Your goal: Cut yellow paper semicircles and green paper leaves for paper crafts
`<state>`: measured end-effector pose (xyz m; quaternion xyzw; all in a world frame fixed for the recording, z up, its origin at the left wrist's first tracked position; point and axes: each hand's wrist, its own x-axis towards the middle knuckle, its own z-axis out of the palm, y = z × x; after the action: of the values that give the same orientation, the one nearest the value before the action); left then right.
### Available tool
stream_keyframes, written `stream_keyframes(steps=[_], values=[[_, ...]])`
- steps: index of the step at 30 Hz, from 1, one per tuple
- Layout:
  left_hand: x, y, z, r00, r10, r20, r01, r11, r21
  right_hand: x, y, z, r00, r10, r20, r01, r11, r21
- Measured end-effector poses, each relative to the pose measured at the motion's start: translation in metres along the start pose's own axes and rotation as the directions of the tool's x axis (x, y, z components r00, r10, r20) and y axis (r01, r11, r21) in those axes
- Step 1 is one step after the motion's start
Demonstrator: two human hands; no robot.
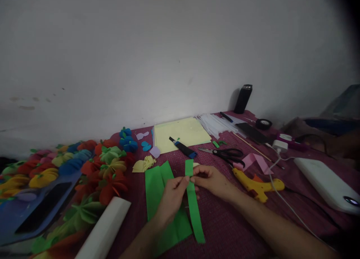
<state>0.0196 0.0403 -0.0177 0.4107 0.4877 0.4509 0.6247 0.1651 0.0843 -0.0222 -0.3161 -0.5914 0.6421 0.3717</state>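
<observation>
A long green paper strip (193,204) runs between my two hands, its short upper end standing above the fingers. My left hand (174,195) pinches the strip from the left, with thumb and fingertips pressed together. From the right, my right hand (209,179) closes on the strip at the same spot, its fingertips nearly touching the left thumb. Larger green paper sheets (153,189) lie under and beside my left forearm, creased lengthwise. Black-handled scissors (225,153) rest just beyond my right hand. A utility knife (182,148) lies past the fingers on pale yellow sheets (194,129).
At left are many colourful paper pumpkins and flowers (114,169) and a white roll (105,229). A yellow glue gun (257,184), pink ribbon (257,161), white power bank (323,182) and cables lie at right. A black can (243,99) stands by the wall.
</observation>
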Motion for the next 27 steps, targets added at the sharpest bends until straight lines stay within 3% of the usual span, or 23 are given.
stream_keyframes(steps=[3, 8, 13, 17, 27], values=[[0.0, 0.0, 0.001, 0.999, 0.036, 0.008, -0.036, 0.999, 0.022, 0.002, -0.001, -0.004, 0.994, -0.025, -0.103, 0.025, 1.0, -0.007], [-0.004, 0.0, 0.003, 0.988, -0.089, 0.124, 0.082, 0.995, 0.061, 0.006, -0.01, -0.012, 0.966, -0.05, -0.254, 0.047, 0.999, -0.017], [-0.007, 0.001, 0.003, 0.982, -0.13, 0.135, 0.129, 0.992, 0.01, 0.008, -0.012, -0.02, 0.934, -0.093, -0.346, 0.081, 0.996, -0.048], [-0.008, 0.003, 0.002, 0.981, -0.14, 0.131, 0.151, 0.986, -0.073, 0.009, -0.011, -0.023, 0.932, -0.096, -0.348, 0.086, 0.995, -0.043], [-0.005, 0.001, 0.0, 0.994, 0.031, 0.109, -0.03, 0.999, -0.013, 0.007, -0.01, -0.013, 0.958, 0.066, -0.279, -0.033, 0.992, 0.122]])
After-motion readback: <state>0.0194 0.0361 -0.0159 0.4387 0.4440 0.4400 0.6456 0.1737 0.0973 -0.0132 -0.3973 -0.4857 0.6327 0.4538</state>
